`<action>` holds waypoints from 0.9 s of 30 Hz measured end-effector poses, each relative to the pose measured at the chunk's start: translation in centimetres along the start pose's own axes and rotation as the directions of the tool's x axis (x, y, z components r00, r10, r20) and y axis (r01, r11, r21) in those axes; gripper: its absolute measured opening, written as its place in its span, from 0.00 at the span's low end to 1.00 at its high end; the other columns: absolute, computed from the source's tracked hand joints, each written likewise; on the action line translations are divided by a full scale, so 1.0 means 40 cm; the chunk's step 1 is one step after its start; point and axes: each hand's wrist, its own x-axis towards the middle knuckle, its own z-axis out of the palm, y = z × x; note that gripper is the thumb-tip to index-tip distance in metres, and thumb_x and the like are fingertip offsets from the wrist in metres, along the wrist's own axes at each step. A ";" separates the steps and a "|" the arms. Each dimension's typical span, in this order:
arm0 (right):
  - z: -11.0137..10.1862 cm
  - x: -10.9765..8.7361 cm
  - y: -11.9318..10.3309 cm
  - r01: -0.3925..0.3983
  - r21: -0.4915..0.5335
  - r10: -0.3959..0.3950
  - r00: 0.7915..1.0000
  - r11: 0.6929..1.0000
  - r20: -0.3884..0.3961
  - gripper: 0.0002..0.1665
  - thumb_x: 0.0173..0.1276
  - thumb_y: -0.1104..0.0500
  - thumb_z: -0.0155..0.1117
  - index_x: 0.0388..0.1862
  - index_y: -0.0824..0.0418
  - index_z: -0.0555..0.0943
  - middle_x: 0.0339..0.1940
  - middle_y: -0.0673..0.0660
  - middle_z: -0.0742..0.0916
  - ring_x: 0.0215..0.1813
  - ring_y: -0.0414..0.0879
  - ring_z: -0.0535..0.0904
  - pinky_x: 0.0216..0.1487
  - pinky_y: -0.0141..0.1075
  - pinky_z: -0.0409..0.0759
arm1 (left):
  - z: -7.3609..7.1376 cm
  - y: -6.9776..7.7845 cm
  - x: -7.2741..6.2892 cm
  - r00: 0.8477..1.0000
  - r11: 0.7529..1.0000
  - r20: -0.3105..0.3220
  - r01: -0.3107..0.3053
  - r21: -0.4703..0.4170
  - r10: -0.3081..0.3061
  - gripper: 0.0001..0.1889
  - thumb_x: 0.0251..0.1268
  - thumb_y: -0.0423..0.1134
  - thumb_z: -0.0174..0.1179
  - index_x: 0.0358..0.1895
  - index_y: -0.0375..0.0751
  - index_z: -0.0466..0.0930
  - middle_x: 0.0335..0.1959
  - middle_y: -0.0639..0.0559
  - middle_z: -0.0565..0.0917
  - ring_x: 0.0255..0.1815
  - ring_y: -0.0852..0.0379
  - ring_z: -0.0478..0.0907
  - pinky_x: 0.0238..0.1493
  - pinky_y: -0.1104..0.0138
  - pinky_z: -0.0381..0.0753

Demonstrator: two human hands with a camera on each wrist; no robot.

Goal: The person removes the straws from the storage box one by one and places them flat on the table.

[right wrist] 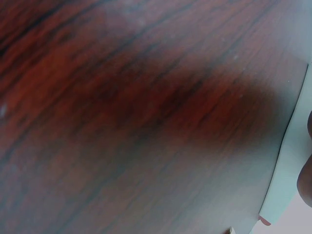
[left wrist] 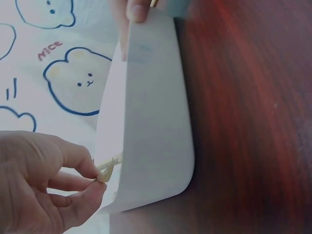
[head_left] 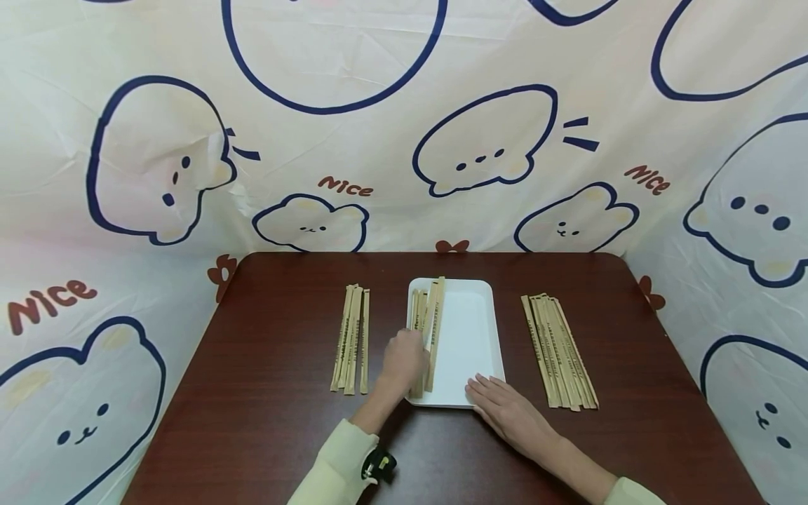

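The white tray (head_left: 467, 337) lies at the middle of the table, with several paper-wrapped chopsticks (head_left: 434, 337) lengthwise along its left side. My left hand (head_left: 406, 358) is over the tray's near left part. In the left wrist view its thumb and fingertips pinch the end of a paper chopstick wrapper (left wrist: 105, 174) just inside the rim. My right hand (head_left: 505, 414) is at the near right corner, fingers laid over the rim. The left wrist view has its thumb (left wrist: 138, 12) against the outer wall and a finger inside.
A small group of wrapped chopsticks (head_left: 351, 340) lies left of the tray. A larger fanned group (head_left: 558, 351) lies to its right. The dark red-brown table (head_left: 265, 393) is bordered at the back and sides by printed cloth (head_left: 391, 154).
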 end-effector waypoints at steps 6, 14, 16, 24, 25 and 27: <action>0.001 -0.003 0.001 -0.002 0.003 0.002 1.000 1.000 0.006 0.23 0.81 0.54 0.50 0.63 0.67 0.79 0.62 0.62 0.82 0.64 0.55 0.77 0.62 0.50 0.75 | -0.021 -0.012 0.003 1.000 0.999 -0.001 0.021 -0.035 -0.021 0.22 0.59 0.28 0.66 0.13 0.43 0.64 0.17 0.47 0.71 0.17 0.52 0.74 0.16 0.60 0.75; 0.002 -0.001 0.001 0.006 -0.001 -0.006 1.000 1.000 -0.003 0.23 0.81 0.54 0.50 0.62 0.68 0.79 0.61 0.62 0.83 0.64 0.56 0.78 0.62 0.51 0.76 | -0.034 -0.021 0.002 0.999 0.998 -0.001 0.043 -0.043 -0.043 0.24 0.59 0.27 0.65 0.13 0.44 0.60 0.15 0.48 0.69 0.15 0.56 0.63 0.13 0.63 0.69; 0.002 0.000 0.000 0.008 -0.005 -0.008 1.000 1.000 -0.005 0.23 0.82 0.54 0.48 0.62 0.68 0.79 0.61 0.63 0.83 0.63 0.56 0.78 0.62 0.51 0.76 | -0.037 -0.023 0.002 0.999 0.998 -0.001 0.047 -0.031 -0.047 0.24 0.57 0.27 0.64 0.13 0.45 0.59 0.15 0.49 0.68 0.15 0.56 0.62 0.13 0.63 0.68; 0.003 -0.002 0.002 0.008 -0.004 -0.008 1.000 1.000 0.003 0.24 0.83 0.53 0.46 0.63 0.68 0.79 0.61 0.63 0.83 0.63 0.56 0.78 0.62 0.51 0.75 | -0.044 -0.038 0.005 0.998 0.998 -0.034 0.056 0.014 -0.056 0.20 0.51 0.24 0.62 0.12 0.43 0.64 0.15 0.47 0.71 0.15 0.54 0.67 0.13 0.61 0.72; 0.003 -0.002 0.002 0.009 -0.004 -0.009 1.000 1.000 0.004 0.24 0.82 0.53 0.46 0.63 0.68 0.79 0.61 0.63 0.83 0.64 0.56 0.78 0.62 0.50 0.75 | -0.045 -0.039 0.005 0.998 0.998 -0.040 0.053 0.020 -0.052 0.18 0.51 0.24 0.63 0.12 0.42 0.66 0.16 0.46 0.72 0.15 0.54 0.68 0.13 0.60 0.73; 0.002 -0.002 0.002 0.009 -0.002 -0.009 1.000 1.000 0.006 0.23 0.81 0.54 0.49 0.63 0.68 0.79 0.61 0.63 0.83 0.64 0.56 0.78 0.62 0.51 0.76 | -0.047 -0.043 0.004 0.998 0.999 -0.049 0.046 0.019 -0.045 0.19 0.51 0.22 0.62 0.12 0.42 0.65 0.15 0.46 0.70 0.14 0.55 0.65 0.13 0.62 0.70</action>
